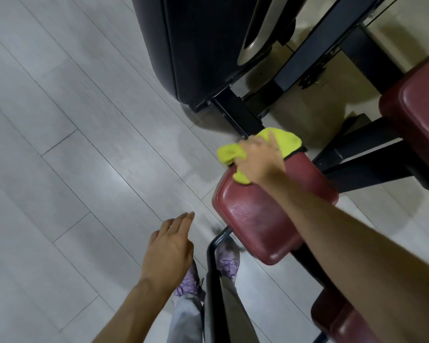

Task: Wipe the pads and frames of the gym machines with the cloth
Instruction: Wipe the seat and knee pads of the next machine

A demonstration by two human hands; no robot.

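The right hand (259, 160) grips the bunched yellow-green cloth (286, 141) against the far end of the maroon pad (260, 219), covering the cloth's middle. The left hand (170, 248) hangs over the grey floor (72, 169), fingers straight, holding nothing. A second pad (421, 115) is cut off by the right edge.

glossy maroon vinyl pad (263, 219), fuzzy yellow cloth (286, 139)

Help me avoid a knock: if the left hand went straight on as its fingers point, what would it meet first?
The left hand points over floor, skirting the left edge of the maroon pad. First in that line seems the yellow cloth under the right hand, though depth is unclear.
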